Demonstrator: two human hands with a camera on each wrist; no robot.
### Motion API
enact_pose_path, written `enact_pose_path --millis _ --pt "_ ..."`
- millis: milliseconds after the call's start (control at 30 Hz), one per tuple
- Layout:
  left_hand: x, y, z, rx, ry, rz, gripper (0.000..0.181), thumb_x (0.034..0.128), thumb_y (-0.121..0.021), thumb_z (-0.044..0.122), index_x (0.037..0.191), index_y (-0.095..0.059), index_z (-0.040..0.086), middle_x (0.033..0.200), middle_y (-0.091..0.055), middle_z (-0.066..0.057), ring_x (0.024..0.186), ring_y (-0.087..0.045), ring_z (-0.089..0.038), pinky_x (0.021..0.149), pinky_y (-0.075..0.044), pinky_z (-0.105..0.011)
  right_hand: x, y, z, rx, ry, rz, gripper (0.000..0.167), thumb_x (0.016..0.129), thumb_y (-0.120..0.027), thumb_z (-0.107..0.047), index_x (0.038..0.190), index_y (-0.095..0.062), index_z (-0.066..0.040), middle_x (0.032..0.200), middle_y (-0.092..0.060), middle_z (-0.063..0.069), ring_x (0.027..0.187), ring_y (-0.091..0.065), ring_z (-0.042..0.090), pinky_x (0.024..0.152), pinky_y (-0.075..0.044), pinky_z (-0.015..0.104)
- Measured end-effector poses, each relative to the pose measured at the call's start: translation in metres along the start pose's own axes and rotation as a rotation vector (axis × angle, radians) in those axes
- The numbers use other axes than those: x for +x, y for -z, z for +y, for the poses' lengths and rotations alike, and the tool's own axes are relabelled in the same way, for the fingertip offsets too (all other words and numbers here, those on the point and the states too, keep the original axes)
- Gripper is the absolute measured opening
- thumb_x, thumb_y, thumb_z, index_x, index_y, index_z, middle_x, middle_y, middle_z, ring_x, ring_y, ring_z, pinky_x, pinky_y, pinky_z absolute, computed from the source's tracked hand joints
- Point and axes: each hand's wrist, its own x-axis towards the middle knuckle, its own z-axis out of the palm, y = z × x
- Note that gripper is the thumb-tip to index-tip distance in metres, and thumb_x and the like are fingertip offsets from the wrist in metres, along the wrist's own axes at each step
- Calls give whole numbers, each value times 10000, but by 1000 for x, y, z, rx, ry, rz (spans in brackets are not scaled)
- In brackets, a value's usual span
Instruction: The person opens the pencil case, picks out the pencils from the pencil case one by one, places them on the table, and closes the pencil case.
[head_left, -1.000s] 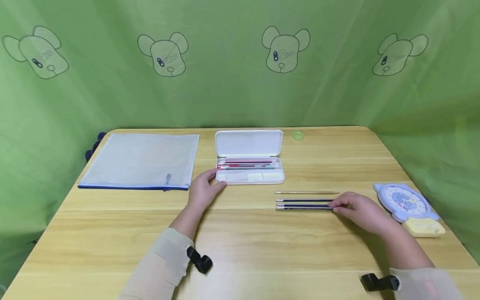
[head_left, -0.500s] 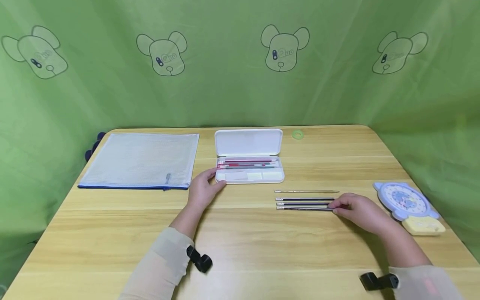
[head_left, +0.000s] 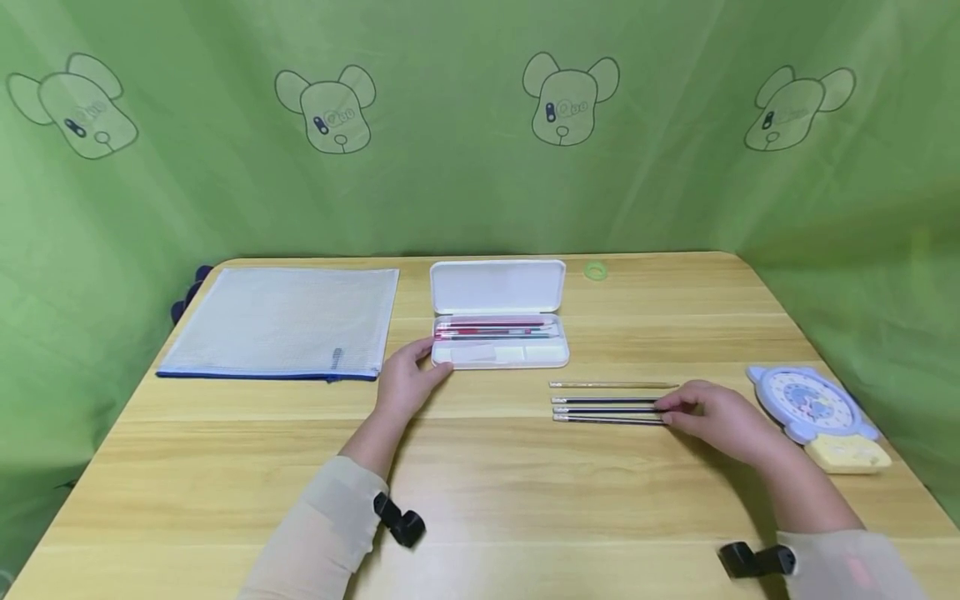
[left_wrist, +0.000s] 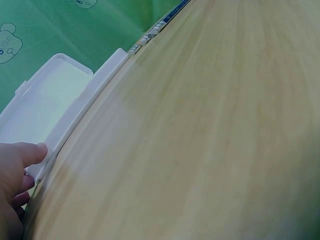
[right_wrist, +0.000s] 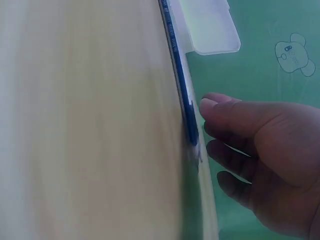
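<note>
My left hand holds the near left corner of an open white pencil case, thumb at its front rim. Several pencils and a white slip lie in the case, whose lid leans back. To its right, several pencils lie roughly parallel on the table: a plain wooden one farthest away, then dark ones. My right hand is at the right ends of the dark pencils, thumb and fingertips apart. In the right wrist view, a blue pencil lies beside the thumb, its fingers loosely bent.
A mesh zip pouch with a blue zip edge lies left of the case. At the right are a blue bear-shaped clock face and a yellow block. A green ring lies near the table's back edge.
The dark pencils, bunched a second ago, now lie spread with gaps; the nearest has shifted slightly toward me. My right fingertips have moved slightly apart. My left hand stays at the case.
</note>
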Motion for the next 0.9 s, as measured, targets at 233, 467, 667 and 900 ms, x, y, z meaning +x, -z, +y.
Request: enact_pose_path --millis 233,467,667,900 --pt "0 1 1 -7 -9 6 537 833 -774 250 1300 -610 42 1317 -641 -129 1300 -550 -304 1141 -409 -442 26 8 -20 17 34 6 180 915 -681 -175 1065 -730 -90 949 -689 16 868 -592 116 732 -518 278" --pt "1 0 0 4 -7 2 538 834 -774 258 1300 -610 46 1319 -642 -118 1303 -549 -294 1147 -403 -429 65 9 -43 38 38 -1 221 943 -641 -174 1125 -712 -72 1005 -689 63 931 -602 199 791 -516 352" --pt "0 0 0 -2 -8 3 545 834 -772 258 1304 -605 39 1326 -636 -122 1309 -543 -299 1148 -401 -434 100 4 -63 80 38 -18 247 955 -612 -165 1160 -694 -53 1058 -680 114 997 -600 256 885 -516 450" --pt "0 1 2 -16 -12 4 530 830 -777 248 1291 -617 41 1311 -647 -122 1297 -554 -298 1141 -410 -435 136 -8 -81 95 35 -37 260 951 -609 -152 1170 -688 -37 1111 -670 150 1015 -584 277 918 -499 459"
